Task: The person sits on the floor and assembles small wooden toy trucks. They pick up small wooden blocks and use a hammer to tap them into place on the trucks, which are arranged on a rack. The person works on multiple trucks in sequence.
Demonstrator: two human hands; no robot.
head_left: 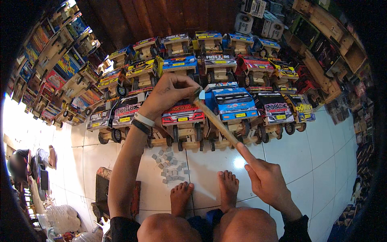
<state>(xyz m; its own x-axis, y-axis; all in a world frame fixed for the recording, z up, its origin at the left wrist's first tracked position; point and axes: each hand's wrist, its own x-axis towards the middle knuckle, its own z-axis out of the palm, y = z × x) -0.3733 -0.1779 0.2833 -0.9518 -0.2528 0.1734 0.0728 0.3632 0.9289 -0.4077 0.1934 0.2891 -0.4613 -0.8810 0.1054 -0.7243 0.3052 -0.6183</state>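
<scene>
My right hand [264, 175] is closed round the lower end of a wooden-handled hammer [219, 126], its index finger stretched along the handle. The handle slants up and left to the fingertips of my left hand [173, 93]. Those fingers are pinched together at the hammer's head, which they partly cover; whatever lies between them is hidden. Behind the hammer stands a blue toy truck [234, 103]. Under my left wrist is a red toy truck [183, 115], partly covered by the hand. Small grey square pieces [171, 165] lie scattered on the floor before my feet.
Several rows of wooden toy trucks [219, 62] stand ahead on the white tiled floor [294, 161]. More are stacked at the left wall [56, 68] and right. A dark block-like object [103, 185] stands beside my left forearm. Clear plastic bottles [62, 218] lie lower left, near another person [20, 167].
</scene>
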